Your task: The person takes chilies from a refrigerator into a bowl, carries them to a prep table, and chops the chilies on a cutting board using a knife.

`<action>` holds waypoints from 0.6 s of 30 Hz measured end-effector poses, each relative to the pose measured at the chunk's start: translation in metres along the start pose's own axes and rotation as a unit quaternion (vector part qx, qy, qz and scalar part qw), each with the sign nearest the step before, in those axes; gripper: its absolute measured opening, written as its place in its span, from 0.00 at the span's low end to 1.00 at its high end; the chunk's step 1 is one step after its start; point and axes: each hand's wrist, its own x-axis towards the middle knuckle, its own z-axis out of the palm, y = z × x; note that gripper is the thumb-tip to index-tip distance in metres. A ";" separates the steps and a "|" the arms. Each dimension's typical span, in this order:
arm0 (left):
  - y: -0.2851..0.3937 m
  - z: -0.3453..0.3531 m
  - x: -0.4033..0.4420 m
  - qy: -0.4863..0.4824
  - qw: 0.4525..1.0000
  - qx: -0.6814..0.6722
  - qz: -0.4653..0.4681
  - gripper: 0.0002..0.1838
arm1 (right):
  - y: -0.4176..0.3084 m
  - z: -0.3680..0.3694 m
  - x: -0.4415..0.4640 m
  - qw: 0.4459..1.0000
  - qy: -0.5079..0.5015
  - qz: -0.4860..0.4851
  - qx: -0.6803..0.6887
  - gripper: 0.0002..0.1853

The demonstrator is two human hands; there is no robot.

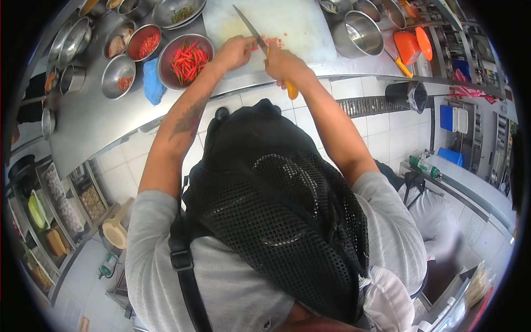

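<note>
My right hand (286, 67) grips the yellow handle of a kitchen knife (250, 27). Its long blade points up and left over the white cutting board (307, 22). Curled on the board's near edge, my left hand (238, 52) has its fingertips pressed together just left of the blade, with a bit of red chilli (254, 47) showing at them. Small cut red chilli pieces (275, 41) lie on the board beside the knife. Left of my left hand, whole red chillies (191, 62) fill a steel bowl (162, 69).
Further left are a bowl of chopped red pieces (146, 43), a smaller bowl (113, 83) and a blue cloth (153, 83). A steel pot (358, 34) and an orange container (406, 47) stand right of the board. Another person (434, 213) is behind at the right.
</note>
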 end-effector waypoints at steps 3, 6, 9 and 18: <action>0.004 -0.003 0.001 -0.010 1.000 -0.024 -0.003 0.12 | 0.011 0.016 0.014 1.000 0.006 -0.002 -0.004 0.21; 0.005 -0.004 0.001 0.006 0.999 -0.035 -0.003 0.12 | 0.008 0.010 0.016 1.000 0.005 -0.007 0.009 0.21; -0.004 0.003 0.006 0.006 1.000 0.000 -0.001 0.11 | 0.001 0.000 0.004 1.000 -0.011 0.010 -0.005 0.21; -0.003 0.011 0.000 0.018 0.999 -0.044 -0.008 0.10 | 0.010 0.007 0.017 1.000 -0.007 0.004 -0.017 0.23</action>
